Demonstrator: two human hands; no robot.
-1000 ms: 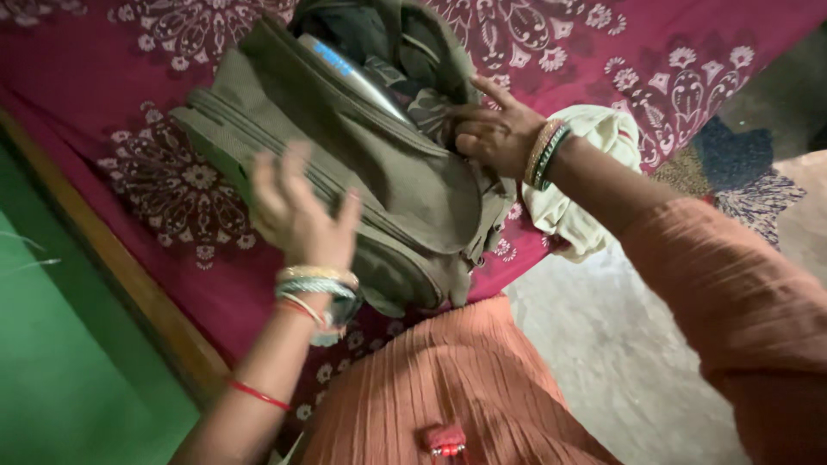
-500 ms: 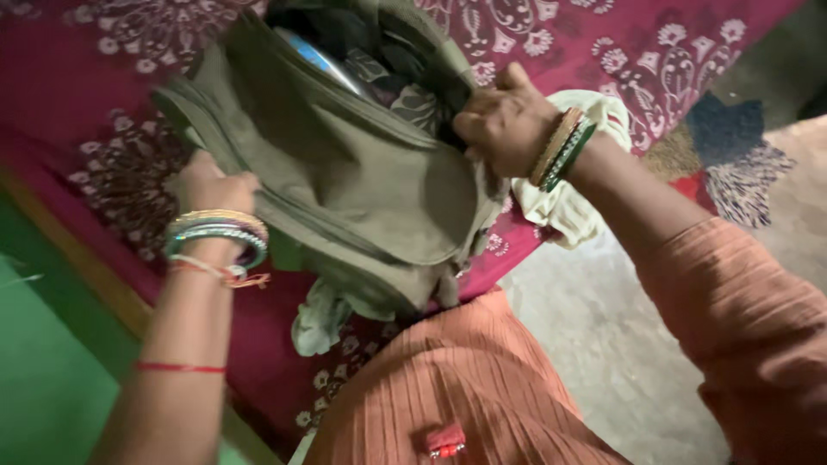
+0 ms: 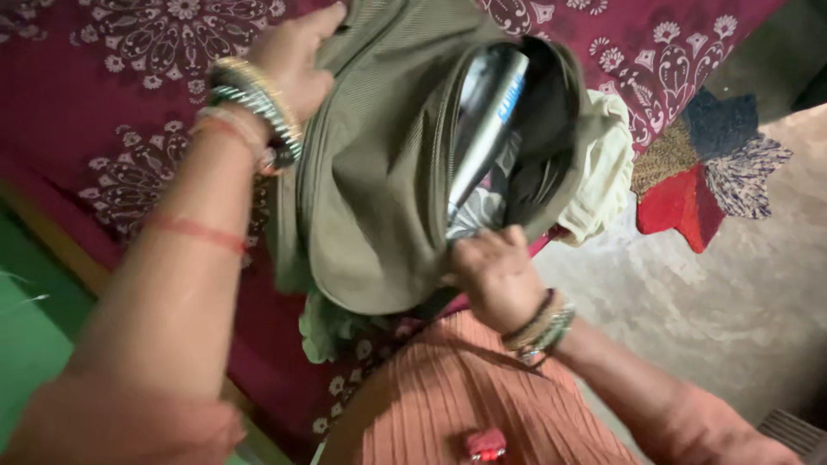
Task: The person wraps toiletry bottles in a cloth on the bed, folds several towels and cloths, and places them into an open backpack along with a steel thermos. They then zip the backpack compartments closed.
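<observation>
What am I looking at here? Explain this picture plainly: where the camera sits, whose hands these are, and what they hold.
The camera is worn on a person's head and looks down, so both arms are the wearer's own. The left hand, with bangles on the wrist, grips the far top of an olive-green backpack. The right hand holds the near edge of its open mouth. Inside shows a shiny silver bottle with blue marks. The bag lies on a maroon bedsheet with white flower patterns. A pale cloth sits beside the bag, and a patchwork mat lies on the floor.
</observation>
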